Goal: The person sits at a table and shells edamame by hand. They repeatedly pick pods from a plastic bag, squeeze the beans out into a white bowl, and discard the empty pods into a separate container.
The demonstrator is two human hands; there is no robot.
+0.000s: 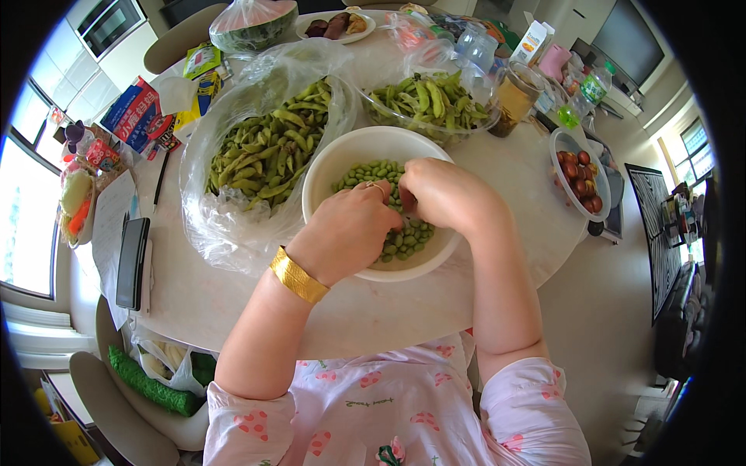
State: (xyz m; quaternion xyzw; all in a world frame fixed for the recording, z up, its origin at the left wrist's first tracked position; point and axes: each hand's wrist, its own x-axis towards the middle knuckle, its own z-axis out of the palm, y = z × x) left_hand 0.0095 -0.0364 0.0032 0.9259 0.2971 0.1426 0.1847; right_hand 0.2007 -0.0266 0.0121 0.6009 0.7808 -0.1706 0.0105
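A white plastic bowl (326, 157) stands on the table in front of me, with shelled green soybeans (408, 239) inside. Both hands reach into it over the beans, close together. My left hand (355, 224), with a ring and a wide gold bracelet at the wrist, curls its fingers down at the middle of the bowl. From the right side comes my right hand (434, 192), its fingers bent and their tips hidden. Whether either hand holds a bean cannot be seen. Left of the bowl, edamame pods (268, 151) fill an open clear plastic bag. Behind it, more pods (434, 102) lie in a clear container.
At the right edge of the table is a bowl of reddish-brown fruit (577, 175). A glass jar (516, 99) stands behind the white bowl. To the left lie a phone (133, 262), paper sheets and a pen (161, 180). Wrapped watermelon (253, 26) sits at the back.
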